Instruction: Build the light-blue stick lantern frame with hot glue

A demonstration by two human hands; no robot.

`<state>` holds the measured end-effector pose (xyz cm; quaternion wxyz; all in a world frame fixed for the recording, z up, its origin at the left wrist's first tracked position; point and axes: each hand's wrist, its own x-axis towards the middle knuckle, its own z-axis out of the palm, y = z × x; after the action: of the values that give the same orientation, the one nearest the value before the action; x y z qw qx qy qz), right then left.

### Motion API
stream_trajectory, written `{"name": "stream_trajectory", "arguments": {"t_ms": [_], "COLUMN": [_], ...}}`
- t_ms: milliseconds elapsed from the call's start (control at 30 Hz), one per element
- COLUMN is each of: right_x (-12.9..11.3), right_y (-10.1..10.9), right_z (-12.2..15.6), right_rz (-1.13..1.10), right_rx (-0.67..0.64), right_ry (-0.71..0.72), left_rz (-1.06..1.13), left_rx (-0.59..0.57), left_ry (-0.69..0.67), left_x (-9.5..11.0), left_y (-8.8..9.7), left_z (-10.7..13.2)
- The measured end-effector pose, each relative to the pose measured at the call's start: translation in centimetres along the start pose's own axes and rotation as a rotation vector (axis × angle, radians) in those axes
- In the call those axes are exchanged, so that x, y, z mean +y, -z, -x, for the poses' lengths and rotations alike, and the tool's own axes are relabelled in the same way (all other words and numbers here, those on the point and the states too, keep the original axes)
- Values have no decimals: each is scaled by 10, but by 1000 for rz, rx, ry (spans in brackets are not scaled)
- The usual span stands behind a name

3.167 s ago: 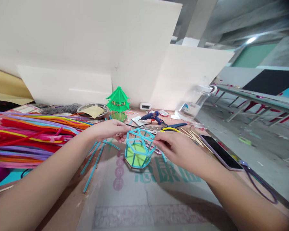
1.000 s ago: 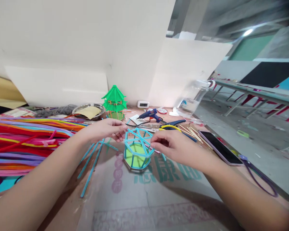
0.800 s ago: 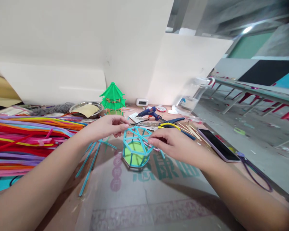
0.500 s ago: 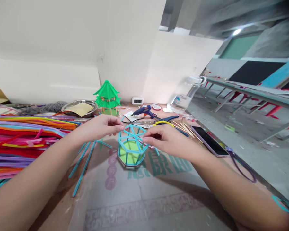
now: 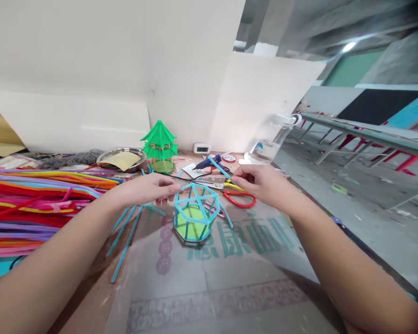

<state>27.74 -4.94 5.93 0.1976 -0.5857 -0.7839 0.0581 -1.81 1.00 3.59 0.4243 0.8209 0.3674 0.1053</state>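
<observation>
The right hand has come away from the light-blue polygonal frame and now pinches a light-blue strip, held slanting near the glue gun. So the frame stands between the hands with only the left hand at its rim, fingers curled and narrow; whether they touch it I cannot tell. Below the right hand, the red-handled scissors are now uncovered.
</observation>
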Motion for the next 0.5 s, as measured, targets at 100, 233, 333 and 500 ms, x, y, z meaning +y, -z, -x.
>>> {"name": "stream_trajectory", "arguments": {"t_ms": [100, 233, 333, 500], "right_x": [27, 47, 48, 34], "right_y": [-15, -38, -42, -45], "right_z": [-11, -19, -20, -22], "right_rz": [224, 268, 283, 219], "right_rx": [-149, -193, -137, -229], "right_ry": [-82, -130, -151, -55], "left_rz": [-14, -24, -34, -10], "left_rx": [-9, -17, -5, 48], "left_ry": [20, 65, 118, 125], "left_x": [1, 2, 2, -1], "left_y": [1, 5, 9, 5], "left_z": [3, 6, 9, 13]}}
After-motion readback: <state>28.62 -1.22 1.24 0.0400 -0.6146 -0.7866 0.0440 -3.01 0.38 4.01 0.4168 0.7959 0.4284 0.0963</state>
